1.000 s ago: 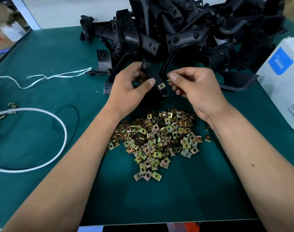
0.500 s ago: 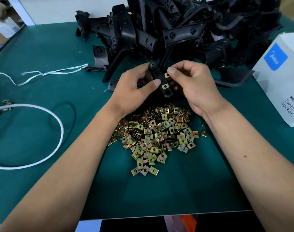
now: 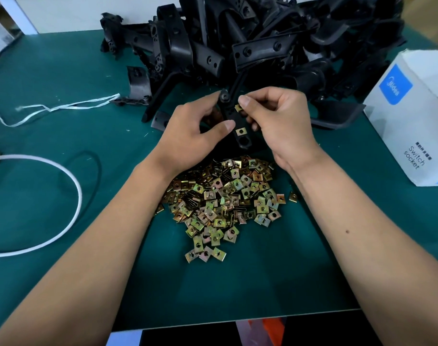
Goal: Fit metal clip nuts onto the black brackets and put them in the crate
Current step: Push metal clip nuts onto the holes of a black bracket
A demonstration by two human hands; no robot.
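Note:
My left hand (image 3: 193,136) grips a black bracket (image 3: 234,121) held above the green mat, thumb pressed on its side. One brass-coloured clip nut (image 3: 241,131) sits fitted on the bracket's lower end. My right hand (image 3: 280,123) pinches a second clip nut (image 3: 238,107) between thumb and forefinger, touching the bracket's right edge near its upper part. Just below my wrists lies a heap of loose clip nuts (image 3: 225,198). A big pile of black brackets (image 3: 250,43) fills the back of the table. No crate is in view.
A white "Switch socket" box (image 3: 412,116) stands at the right. A white cord loop (image 3: 50,221) and a white string (image 3: 58,108) lie on the left of the green mat (image 3: 63,71). The table's front edge (image 3: 238,323) runs under my forearms.
My right hand has brought the second clip nut from beside the bracket up against its right edge. My left hand keeps the bracket steady; the first nut stays fitted.

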